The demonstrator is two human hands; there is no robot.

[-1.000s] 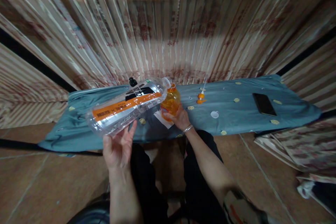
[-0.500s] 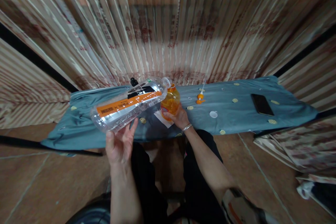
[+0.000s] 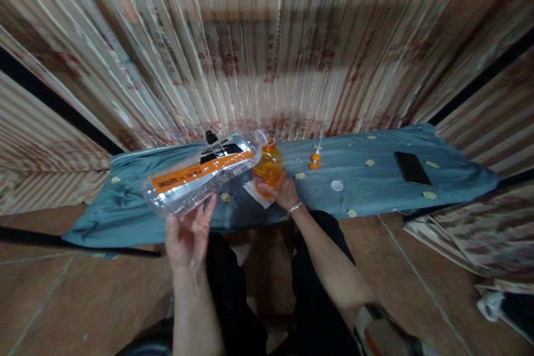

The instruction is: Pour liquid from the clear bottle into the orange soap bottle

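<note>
My left hand (image 3: 191,233) supports a large clear plastic bottle (image 3: 204,169) from beneath, its fingers partly hidden behind it. This bottle has a silver, orange and black label and lies tilted, its open mouth at the rim of a small orange bottle. Around the lower part of that orange bottle (image 3: 269,164) my right hand (image 3: 284,192) is wrapped, keeping it upright over a white paper (image 3: 256,194). An orange pump top (image 3: 316,160) with a clear tube lies to the right. Behind the clear bottle sits a small black cap-like piece (image 3: 211,137).
A blue-grey cloth with yellow spots covers the narrow table (image 3: 367,189). On it lie a white round lid-like piece (image 3: 336,185) and a dark phone (image 3: 412,168) farther right. A striped curtain (image 3: 250,55) hangs behind, with black poles (image 3: 479,83) at the sides.
The whole view has shifted slightly. Both hands keep their hold, and the clear bottle's mouth stays at the orange bottle's rim.
</note>
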